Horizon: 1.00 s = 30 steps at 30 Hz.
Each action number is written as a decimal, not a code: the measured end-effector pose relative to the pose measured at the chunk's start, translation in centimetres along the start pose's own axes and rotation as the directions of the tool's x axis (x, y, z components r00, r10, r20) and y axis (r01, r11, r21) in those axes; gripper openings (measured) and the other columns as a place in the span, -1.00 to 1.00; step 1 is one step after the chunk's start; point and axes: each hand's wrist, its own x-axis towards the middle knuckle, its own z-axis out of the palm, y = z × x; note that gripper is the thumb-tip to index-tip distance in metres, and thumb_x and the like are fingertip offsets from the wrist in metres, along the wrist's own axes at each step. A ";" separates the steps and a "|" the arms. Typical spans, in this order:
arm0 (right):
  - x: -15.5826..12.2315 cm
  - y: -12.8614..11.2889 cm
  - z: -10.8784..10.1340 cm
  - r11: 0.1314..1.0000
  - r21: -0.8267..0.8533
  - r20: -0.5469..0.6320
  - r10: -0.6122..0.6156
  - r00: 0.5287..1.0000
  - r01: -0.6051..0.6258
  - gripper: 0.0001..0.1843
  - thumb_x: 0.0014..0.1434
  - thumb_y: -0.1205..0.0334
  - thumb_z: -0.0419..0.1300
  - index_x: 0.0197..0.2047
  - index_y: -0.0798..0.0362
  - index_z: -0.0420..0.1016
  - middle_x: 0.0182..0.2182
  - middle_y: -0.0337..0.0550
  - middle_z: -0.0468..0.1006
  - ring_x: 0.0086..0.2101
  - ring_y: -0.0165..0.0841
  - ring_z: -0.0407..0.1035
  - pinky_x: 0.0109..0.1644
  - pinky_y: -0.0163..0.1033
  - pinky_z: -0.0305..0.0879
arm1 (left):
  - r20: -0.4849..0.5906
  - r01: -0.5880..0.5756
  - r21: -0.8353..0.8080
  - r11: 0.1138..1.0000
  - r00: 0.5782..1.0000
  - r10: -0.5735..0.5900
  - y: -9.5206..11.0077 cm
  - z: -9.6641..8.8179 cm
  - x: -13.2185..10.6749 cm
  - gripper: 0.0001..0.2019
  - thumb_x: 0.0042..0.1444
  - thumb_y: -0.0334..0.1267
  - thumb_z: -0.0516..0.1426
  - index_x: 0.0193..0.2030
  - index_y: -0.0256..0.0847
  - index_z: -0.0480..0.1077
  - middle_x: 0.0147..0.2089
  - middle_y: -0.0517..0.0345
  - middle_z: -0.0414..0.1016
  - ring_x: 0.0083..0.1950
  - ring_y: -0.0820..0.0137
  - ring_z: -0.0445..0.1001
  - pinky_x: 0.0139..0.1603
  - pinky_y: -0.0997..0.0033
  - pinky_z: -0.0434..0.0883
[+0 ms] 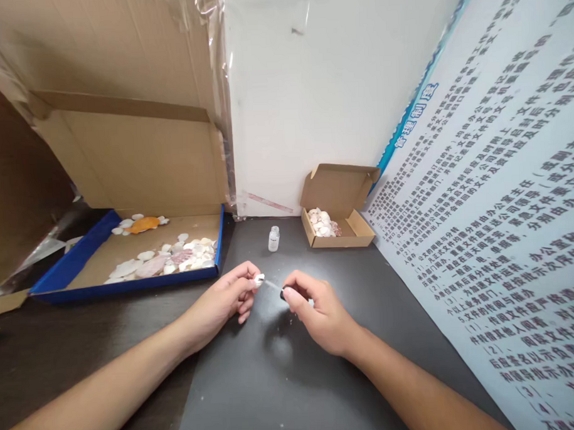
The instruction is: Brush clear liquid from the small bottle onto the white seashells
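Note:
Between the thumb and fingers of my left hand [236, 292] is a small white seashell [259, 279]. My right hand [321, 308] pinches the black cap of a brush applicator [273, 285]. The applicator's thin pale stem points left, and its tip is at or very near the shell; I cannot tell whether they touch. Beyond both hands, a small clear glass bottle [273, 239] with a label stands upright and uncapped on the dark table.
At the left, a blue-edged cardboard box [95, 256] holds white and pinkish shells [161, 260] and an orange shell [145, 225]. A smaller open cardboard box [342, 241] with shells stands back right. A white panel rises behind, and a printed board [480, 233] leans along the right.

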 end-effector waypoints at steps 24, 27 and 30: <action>0.1 -0.1 -0.1 0.988 0.151 -0.059 0.051 0.997 -0.041 -0.67 0.31 0.00 0.01 -0.37 0.07 0.27 -0.55 -0.32 0.25 -0.54 -0.50 0.14 -0.42 -0.37 0.09 | 0.021 -0.069 0.065 0.995 0.997 0.068 -0.6 -0.3 0.0 -0.81 0.14 -0.18 0.15 -0.32 -0.18 0.21 -0.48 0.34 0.09 -0.51 0.57 0.06 -0.56 0.60 0.20; 0.1 -0.2 -0.1 0.986 0.155 0.004 0.063 0.998 -0.063 -0.66 0.31 0.00 0.02 -0.38 0.07 0.26 -0.55 -0.31 0.26 -0.54 -0.50 0.15 -0.41 -0.36 0.11 | 0.024 -0.061 0.075 0.995 0.998 0.059 -0.6 -0.4 0.0 -0.83 0.13 -0.20 0.14 -0.32 -0.18 0.21 -0.50 0.35 0.08 -0.52 0.56 0.06 -0.55 0.59 0.19; 0.2 -0.1 -0.1 0.998 0.033 -0.109 0.058 0.992 -0.055 -0.67 0.30 0.02 0.05 -0.40 0.08 0.27 -0.56 -0.32 0.22 -0.52 -0.50 0.12 -0.42 -0.37 0.07 | 0.021 -0.051 0.086 0.995 0.999 0.049 -0.6 -0.4 0.0 -0.82 0.14 -0.18 0.14 -0.30 -0.18 0.21 -0.51 0.35 0.09 -0.52 0.56 0.06 -0.54 0.59 0.19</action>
